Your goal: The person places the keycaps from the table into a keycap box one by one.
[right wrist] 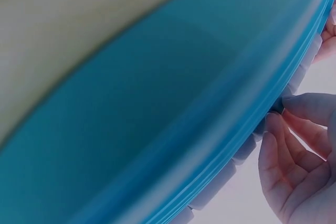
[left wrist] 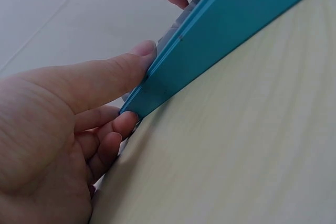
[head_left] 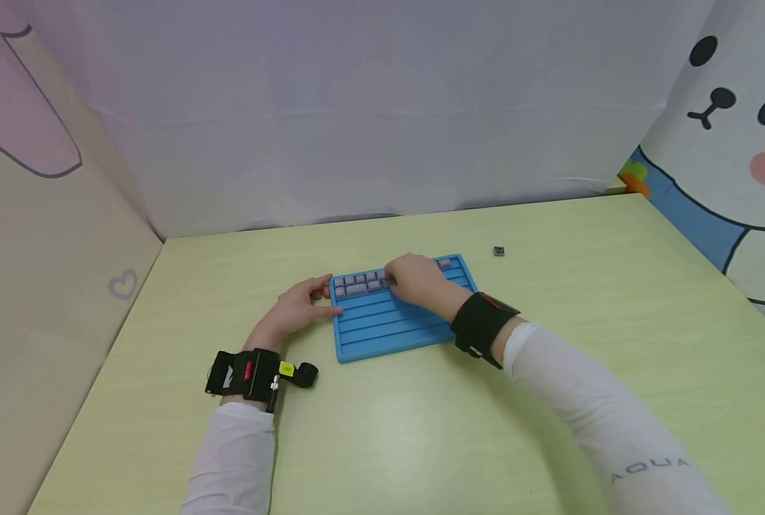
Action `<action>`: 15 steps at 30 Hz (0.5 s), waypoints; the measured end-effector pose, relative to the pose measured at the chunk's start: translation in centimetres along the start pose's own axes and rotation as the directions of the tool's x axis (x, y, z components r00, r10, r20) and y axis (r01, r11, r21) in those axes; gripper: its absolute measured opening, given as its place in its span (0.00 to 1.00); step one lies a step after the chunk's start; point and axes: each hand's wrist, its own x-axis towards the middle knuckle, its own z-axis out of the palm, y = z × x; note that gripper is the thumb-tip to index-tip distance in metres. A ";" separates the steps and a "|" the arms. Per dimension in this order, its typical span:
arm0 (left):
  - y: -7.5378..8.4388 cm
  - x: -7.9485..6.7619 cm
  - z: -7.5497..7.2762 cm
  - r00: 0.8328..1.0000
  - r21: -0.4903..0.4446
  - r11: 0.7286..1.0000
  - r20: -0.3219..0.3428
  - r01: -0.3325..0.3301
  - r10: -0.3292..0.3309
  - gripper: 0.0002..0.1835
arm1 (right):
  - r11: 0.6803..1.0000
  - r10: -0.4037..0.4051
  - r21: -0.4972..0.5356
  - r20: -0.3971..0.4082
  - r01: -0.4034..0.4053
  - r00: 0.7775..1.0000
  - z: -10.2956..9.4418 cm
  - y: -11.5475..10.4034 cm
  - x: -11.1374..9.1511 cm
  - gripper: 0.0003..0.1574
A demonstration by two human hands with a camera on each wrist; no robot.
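Observation:
A blue keycap tray (head_left: pixel 382 332) with long ridged rows lies on the table, grey keycaps (head_left: pixel 355 289) filling part of its top rows. My left hand (head_left: pixel 295 309) holds the tray's left edge. In the left wrist view its thumb (left wrist: pixel 142 51) presses the rim while the fingertips (left wrist: pixel 125 121) touch the lower corner. Over the top rows, my right hand (head_left: pixel 419 279) pinches a small dark keycap (right wrist: pixel 277 105) between thumb and fingers, close against the tray. Part of the top rows is hidden behind this hand.
A small dark square piece (head_left: pixel 498 251) lies on the pale table (head_left: pixel 575 300), right of the tray and further back. White cloth (head_left: pixel 369 114) hangs behind the table. A printed panel (head_left: pixel 730 179) stands at the right, another panel (head_left: pixel 54 286) at the left.

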 end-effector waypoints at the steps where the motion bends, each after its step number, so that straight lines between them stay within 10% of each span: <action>1: 0.0 0.0 0.0 1.000 0.002 1.000 0.000 0.001 -0.001 0.42 | 1.000 0.000 -0.001 0.000 0.000 1.000 0.0 0.0 0.0 0.14; 15: 0.1 -0.1 0.1 1.000 0.007 1.000 -0.008 0.010 -0.010 0.41 | 1.000 0.018 -0.001 0.011 -0.018 1.000 0.1 -0.2 0.0 0.14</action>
